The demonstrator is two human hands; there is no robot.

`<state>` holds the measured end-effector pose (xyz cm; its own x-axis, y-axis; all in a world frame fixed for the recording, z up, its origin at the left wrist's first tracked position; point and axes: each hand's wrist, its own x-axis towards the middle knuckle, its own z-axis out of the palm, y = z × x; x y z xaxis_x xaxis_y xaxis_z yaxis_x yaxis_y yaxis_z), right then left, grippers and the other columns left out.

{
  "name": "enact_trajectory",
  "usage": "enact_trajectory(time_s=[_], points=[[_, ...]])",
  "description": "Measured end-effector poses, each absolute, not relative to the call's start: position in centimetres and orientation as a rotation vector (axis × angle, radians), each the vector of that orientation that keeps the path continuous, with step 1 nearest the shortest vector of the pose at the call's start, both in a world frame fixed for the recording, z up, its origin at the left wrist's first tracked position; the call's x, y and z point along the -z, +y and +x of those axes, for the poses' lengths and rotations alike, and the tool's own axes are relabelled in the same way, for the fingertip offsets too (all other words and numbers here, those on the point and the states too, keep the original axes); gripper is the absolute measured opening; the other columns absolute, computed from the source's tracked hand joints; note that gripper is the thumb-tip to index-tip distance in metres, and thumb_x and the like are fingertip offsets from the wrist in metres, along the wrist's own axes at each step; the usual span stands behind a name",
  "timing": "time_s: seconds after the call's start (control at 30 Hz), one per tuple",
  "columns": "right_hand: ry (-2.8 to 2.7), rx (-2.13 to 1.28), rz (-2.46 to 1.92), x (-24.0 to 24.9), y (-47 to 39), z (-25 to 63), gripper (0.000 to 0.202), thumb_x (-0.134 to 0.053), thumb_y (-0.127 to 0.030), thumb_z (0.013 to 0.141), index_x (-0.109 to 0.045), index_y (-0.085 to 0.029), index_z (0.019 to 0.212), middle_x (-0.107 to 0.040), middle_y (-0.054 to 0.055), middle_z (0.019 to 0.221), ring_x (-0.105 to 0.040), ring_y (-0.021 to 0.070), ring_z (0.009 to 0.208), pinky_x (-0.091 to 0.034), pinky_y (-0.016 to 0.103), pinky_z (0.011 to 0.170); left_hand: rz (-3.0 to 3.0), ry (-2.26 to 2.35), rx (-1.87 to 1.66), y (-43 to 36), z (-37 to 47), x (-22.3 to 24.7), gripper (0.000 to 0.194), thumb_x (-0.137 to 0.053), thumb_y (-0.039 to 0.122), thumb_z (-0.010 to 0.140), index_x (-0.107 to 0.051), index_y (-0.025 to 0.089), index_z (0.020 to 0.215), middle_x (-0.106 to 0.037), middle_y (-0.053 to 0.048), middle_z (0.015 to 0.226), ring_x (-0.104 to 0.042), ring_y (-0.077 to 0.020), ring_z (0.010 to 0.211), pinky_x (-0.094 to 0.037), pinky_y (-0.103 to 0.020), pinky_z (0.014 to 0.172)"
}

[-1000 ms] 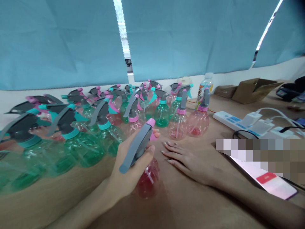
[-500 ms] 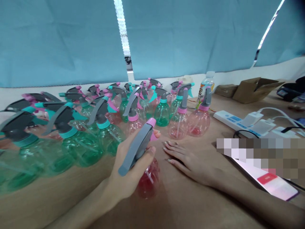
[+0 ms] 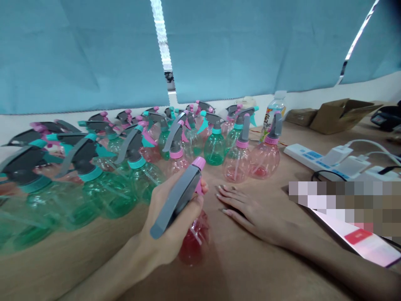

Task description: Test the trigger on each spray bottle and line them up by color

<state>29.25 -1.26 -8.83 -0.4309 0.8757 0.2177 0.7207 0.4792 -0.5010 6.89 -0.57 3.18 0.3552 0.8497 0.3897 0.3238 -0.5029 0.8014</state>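
My left hand [image 3: 166, 248] is wrapped around the neck and trigger of a pink spray bottle [image 3: 194, 246] with a grey and pink head. Red-tinted liquid shows in its see-through body, low over the table or touching it; I cannot tell which. Flat on the wooden table [image 3: 244, 267], to the right of that bottle, lies my right hand [image 3: 247, 213] with fingers stretched out and nothing held. Just beyond it stand two more pink spray bottles [image 3: 237, 165]. Several green spray bottles [image 3: 109, 194] with turquoise collars crowd the left side.
More green and pink sprayers fill the back by the blue cloth [image 3: 219, 54]. A labelled drink bottle [image 3: 273, 113] stands behind them. On the right are a power strip [image 3: 303, 156] with white plugs, a lit phone [image 3: 360, 238], and an open cardboard box [image 3: 338, 117].
The spray bottle's head has tilted slightly, its rear end shifting left and down in my left hand. The view has moved a little; my right hand stays flat.
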Motion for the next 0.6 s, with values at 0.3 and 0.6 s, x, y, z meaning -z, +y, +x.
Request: enact_trajectory(time_s=[0.3,0.6], points=[[-2.278,-0.468,-1.323,8.98,-1.27,29.28,0.048,-0.040,-0.045,0.099,-0.044,-0.026,0.143,-0.041,0.005,0.149,-0.034,0.0247,0.139,-0.028,0.050,0.114,2.047,0.985,-1.022,-0.42,6.62,-2.96,0.006,-0.054,0.026,0.078,-0.055,0.025,0.084,-0.055,0.002,0.068,-0.052,-0.0164,0.058,-0.047,-0.030,0.058],[-2.315,-0.472,-1.326,8.79,-1.28,29.44,0.049,-0.037,-0.045,0.100,-0.044,-0.024,0.143,-0.040,0.006,0.150,-0.032,0.0251,0.140,-0.028,0.050,0.115,2.027,1.112,-1.063,-0.65,6.75,-2.83,0.017,-0.055,0.027,0.077,-0.057,0.025,0.094,-0.062,0.001,0.075,-0.061,-0.0186,0.065,-0.051,-0.030,0.061]])
